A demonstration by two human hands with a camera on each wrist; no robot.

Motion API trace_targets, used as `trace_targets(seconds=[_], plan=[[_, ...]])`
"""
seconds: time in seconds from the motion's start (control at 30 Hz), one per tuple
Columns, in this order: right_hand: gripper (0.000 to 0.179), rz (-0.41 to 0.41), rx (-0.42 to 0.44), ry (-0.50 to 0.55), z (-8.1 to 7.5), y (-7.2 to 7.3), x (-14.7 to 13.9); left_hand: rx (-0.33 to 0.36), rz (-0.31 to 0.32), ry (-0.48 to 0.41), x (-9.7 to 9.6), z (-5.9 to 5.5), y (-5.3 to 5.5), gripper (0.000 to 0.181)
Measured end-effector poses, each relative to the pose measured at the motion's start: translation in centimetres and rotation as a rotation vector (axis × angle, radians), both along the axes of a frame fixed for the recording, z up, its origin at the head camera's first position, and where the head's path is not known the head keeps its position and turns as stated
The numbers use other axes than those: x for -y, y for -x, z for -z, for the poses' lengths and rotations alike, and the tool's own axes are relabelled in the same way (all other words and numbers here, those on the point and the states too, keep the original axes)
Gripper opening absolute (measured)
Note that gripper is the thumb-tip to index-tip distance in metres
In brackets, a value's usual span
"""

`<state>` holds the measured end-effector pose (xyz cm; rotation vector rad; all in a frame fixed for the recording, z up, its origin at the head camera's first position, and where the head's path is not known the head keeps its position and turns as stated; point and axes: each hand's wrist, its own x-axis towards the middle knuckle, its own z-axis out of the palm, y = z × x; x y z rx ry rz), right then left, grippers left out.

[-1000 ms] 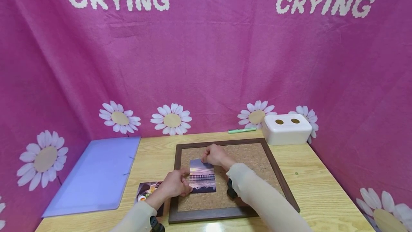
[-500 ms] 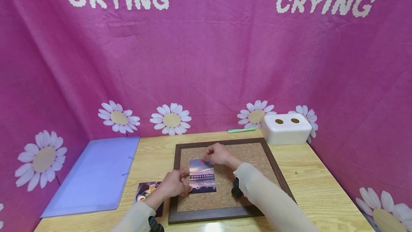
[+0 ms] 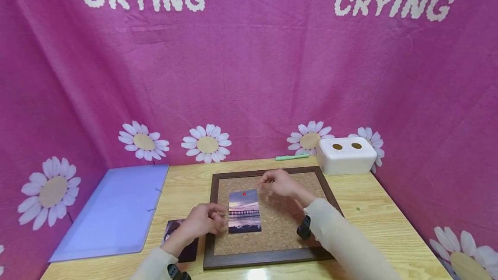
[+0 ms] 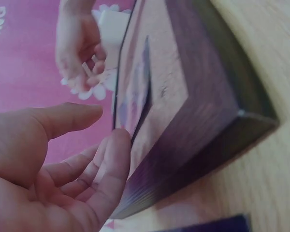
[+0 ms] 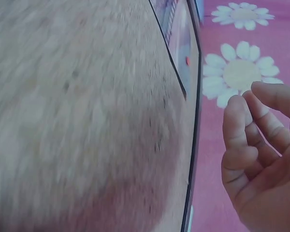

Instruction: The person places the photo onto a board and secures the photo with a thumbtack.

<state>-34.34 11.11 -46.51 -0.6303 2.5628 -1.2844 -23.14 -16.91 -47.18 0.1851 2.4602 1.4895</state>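
A photo of a pier at sunset lies on the framed corkboard, a red push pin through its top edge. Just left of the photo hovers my left hand, thumb and fingers apart over the board's left frame, holding nothing. My right hand is raised above the board, right of the photo's top corner. Its fingers are loosely bent with nothing between them. In the left wrist view the photo shows its near edge lifted off the cork.
Partly under my left forearm lies another photo, beside the board. A translucent blue folder occupies the table's left side. Behind the board are a green pen and a white box with two holes. Pink cloth hangs around the table.
My right hand has let go of the push pin and moved right and up, uncovering it. My left hand has drawn back left from the photo's edge.
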Motion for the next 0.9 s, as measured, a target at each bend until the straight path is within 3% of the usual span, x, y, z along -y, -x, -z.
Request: trace_targets(seconds=[0.33,0.6,0.73,0.9], plan=[[0.018,0.012,0.030,0.017,-0.7,-0.7,-4.1,-0.034,-0.067,0.120,3.1,-1.3,-0.9,0.038],[0.019,0.025,-0.011,-0.010,-1.0,-1.4,-7.0,-0.011,-0.103,0.043,5.4,-1.3,-2.0,0.041],[0.020,0.026,-0.027,-0.004,-1.2,-1.8,-8.5,-0.086,-0.108,0.097,6.7,-1.2,-2.7,0.041],[0.022,0.027,-0.040,0.016,-1.4,-2.2,-10.4,-0.093,-0.131,0.102,8.3,-0.9,-3.5,0.040]])
